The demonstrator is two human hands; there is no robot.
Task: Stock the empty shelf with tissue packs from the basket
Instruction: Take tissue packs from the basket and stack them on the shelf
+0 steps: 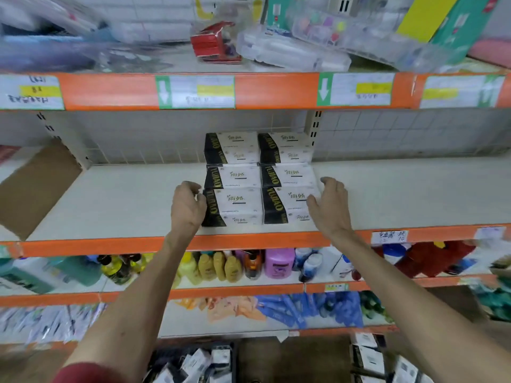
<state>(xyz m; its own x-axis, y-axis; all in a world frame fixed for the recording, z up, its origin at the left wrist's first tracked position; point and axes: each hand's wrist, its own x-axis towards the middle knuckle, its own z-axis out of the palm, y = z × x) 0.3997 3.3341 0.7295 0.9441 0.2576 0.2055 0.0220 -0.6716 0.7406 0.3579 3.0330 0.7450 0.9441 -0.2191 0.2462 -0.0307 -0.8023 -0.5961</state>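
- Six tissue packs (260, 178) stand on the shelf (116, 200): two columns running front to back, with the rearmost pair apparently raised above the rest.
- My left hand (188, 205) curls against the front-left pack (235, 207); touching, not gripping it, as far as I can tell.
- My right hand (330, 205) is open, palm just beside the front-right pack (290, 204).
- Long axes run left-right; block lies between my hands, equally near.
- Black bands read "YUJIAO".
- Basket (193, 363), below by my left arm, holds more packs.
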